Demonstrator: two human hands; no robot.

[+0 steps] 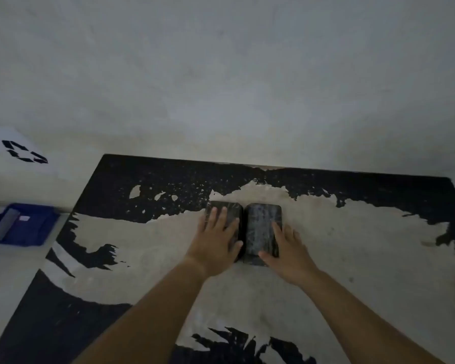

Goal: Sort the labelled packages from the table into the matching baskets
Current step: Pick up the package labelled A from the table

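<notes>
Both hands (pixel 252 245) – on 2 pkgs (pixel 263 229)

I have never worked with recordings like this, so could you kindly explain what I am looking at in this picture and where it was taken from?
No machine here: the single picture comes from a camera worn on a person's head, looking forward and down at their two bare arms. The worn table top, black with its coating peeled to pale patches, carries two dark rectangular packages side by side. The left hand lies flat on the left dark package; the right hand rests at the edge of the right dark package, with fingers on top. Neither package is lifted. Left of the table sits a blue plastic basket with something grey inside. It is too dim to read labels.
</notes>
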